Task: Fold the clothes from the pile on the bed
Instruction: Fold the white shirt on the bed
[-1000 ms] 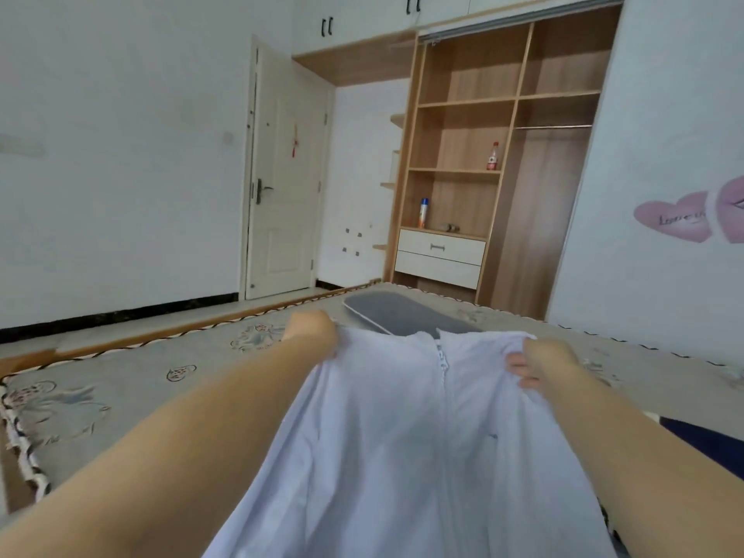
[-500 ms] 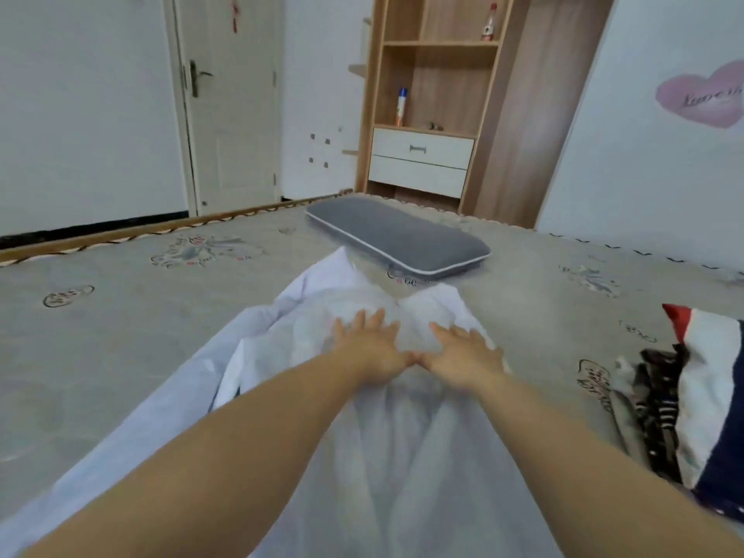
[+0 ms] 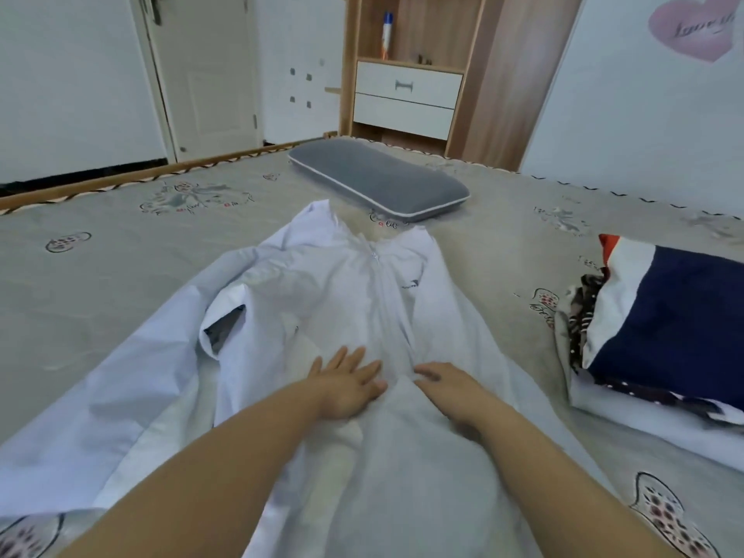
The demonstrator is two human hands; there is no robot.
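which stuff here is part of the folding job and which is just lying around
Part of the job: white zip jacket under the left hand and right hand; pile of clothes on the bed.
Lying about: grey pillow; bottle on the wardrobe shelf.

One white zip jacket (image 3: 362, 300) spread flat; two hands on it, left hand (image 3: 346, 382) and right hand (image 3: 451, 382); one grey pillow (image 3: 378, 181); one pile of clothes (image 3: 660, 328); two white drawers (image 3: 406, 99); one bottle (image 3: 387, 34).

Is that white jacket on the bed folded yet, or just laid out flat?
Spread out, unfolded: the white jacket lies front-up, zipped, one sleeve stretched aside, both hands flat on it.
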